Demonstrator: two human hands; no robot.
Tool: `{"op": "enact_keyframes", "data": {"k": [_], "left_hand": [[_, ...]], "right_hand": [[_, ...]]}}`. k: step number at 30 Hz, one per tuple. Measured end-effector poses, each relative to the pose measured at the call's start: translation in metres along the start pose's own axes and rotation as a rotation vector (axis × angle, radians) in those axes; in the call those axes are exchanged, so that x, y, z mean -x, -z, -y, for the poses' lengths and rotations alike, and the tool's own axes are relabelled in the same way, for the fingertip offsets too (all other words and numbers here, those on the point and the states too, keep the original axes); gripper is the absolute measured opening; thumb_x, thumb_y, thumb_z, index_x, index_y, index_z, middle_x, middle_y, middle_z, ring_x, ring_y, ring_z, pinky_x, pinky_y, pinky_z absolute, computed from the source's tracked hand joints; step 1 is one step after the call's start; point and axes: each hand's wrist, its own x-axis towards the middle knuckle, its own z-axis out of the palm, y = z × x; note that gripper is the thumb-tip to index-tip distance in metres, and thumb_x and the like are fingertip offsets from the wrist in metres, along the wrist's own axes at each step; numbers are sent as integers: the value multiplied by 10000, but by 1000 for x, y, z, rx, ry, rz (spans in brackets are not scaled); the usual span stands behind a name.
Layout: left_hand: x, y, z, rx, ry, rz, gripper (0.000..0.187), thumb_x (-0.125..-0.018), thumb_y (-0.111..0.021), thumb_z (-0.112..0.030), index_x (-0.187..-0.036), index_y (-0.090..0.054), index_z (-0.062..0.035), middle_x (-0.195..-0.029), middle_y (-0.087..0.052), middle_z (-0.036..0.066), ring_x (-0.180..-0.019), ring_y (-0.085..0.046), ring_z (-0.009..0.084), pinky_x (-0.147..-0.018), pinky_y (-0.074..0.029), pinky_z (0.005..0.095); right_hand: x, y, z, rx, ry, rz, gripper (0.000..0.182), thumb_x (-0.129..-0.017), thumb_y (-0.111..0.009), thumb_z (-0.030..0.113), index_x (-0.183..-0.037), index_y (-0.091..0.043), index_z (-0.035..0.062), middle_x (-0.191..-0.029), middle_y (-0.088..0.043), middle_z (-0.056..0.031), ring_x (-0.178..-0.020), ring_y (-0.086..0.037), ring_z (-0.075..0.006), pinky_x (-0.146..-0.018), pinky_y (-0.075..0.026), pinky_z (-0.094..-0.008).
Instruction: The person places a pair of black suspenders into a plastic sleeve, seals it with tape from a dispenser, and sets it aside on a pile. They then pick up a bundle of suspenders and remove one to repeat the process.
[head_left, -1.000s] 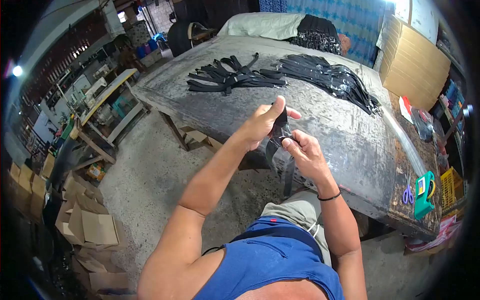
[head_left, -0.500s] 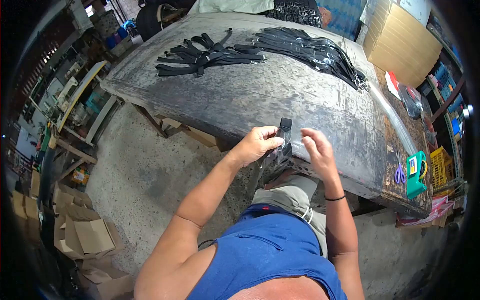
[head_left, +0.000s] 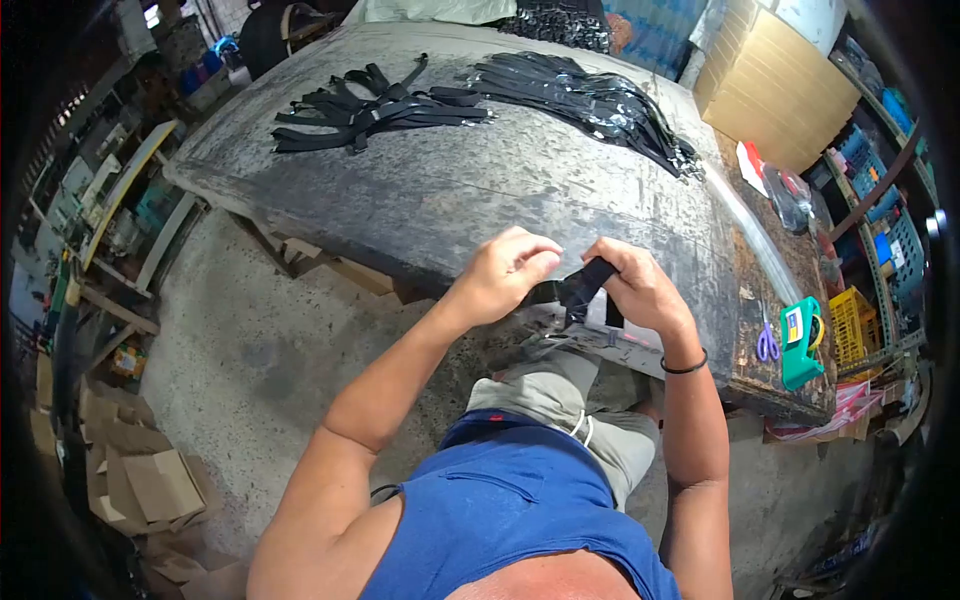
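Note:
A black strap (head_left: 584, 287) in clear plastic hangs at the table's near edge. My right hand (head_left: 640, 285) pinches its upper end between thumb and fingers. Just left of it is my left hand (head_left: 508, 270), its thumb and fingertips brought together; whether they hold a bit of the plastic is too small to tell. On the table (head_left: 400, 205) lie a loose fan of black straps (head_left: 375, 115) and, to its right, a longer bundle of black straps in plastic (head_left: 590, 100).
At the table's right end are purple scissors (head_left: 767, 343), a green tape dispenser (head_left: 800, 345) and a long clear plastic roll (head_left: 755, 235). A cardboard sheet (head_left: 775, 90) leans behind. Open cardboard boxes (head_left: 160, 485) stand on the floor at left.
The strap's upper end has passed from my left hand to my right hand, which has closed on it. My left hand has come off the strap's top. The view has shifted slightly right.

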Motion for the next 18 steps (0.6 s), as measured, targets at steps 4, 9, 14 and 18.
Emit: {"op": "enact_keyframes", "data": {"k": [4,9,14,18], "left_hand": [[16,9,-83,31,-476,103,103,-882,-607,-54,-920,-689,-5,-841,-673,87,-751,-638,235,-698,-523,336],[28,5,-184,382,-1002,302,131,-867,-622,-112,-929,-712,-38,-840,-649,64,-716,-622,193,-618,-516,300],[21,-5,-200,551,-1101,117,88,-844,-674,-116,-885,-715,-50,-752,-590,3,-644,-550,142,-515,-422,276],[7,2,-189,589,-1269,346,113,-821,-702,-103,-808,-710,9,-669,-559,17,-550,-514,147,-431,-382,275]], "right_hand": [[23,37,-18,-42,-163,-125,146,-835,-524,-59,-962,-563,0,-758,-541,-89,-715,-538,-163,-661,-461,-312],[44,74,-17,-196,-312,-351,139,-868,-459,-30,-962,-557,1,-794,-549,2,-691,-539,-94,-628,-462,-259],[41,92,15,5,-374,-439,153,-858,-438,-15,-933,-567,21,-718,-507,12,-631,-486,-77,-568,-406,-238],[50,112,9,100,-323,-306,179,-805,-468,-73,-945,-559,-6,-747,-531,-18,-689,-501,-96,-626,-422,-259]]}}
